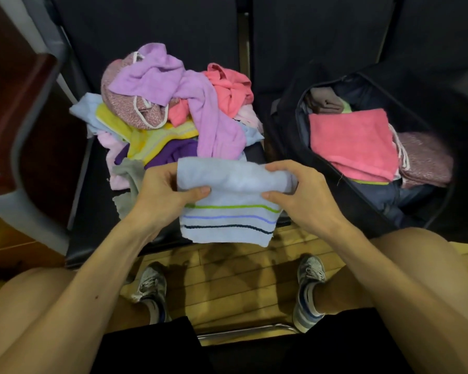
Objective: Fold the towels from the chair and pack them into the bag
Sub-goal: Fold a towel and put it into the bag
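Pale blue striped towel point(229, 203) is pinched at its folded top edge by the left hand point(162, 193) and right hand point(301, 193), held between the chair's towel pile point(173, 112) and the open black bag point(362, 147).

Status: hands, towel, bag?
Left hand and right hand pinch blue towel, half folded. Bag open, pink towel on top. Pile lies on chair. Nothing blocks the bag.

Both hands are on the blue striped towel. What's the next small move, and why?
Probably fold the blue towel once more, bringing the striped end up. The left hand and right hand pinch its folded top edge, while that end hangs loose, unlike the flat pink towel in the bag.
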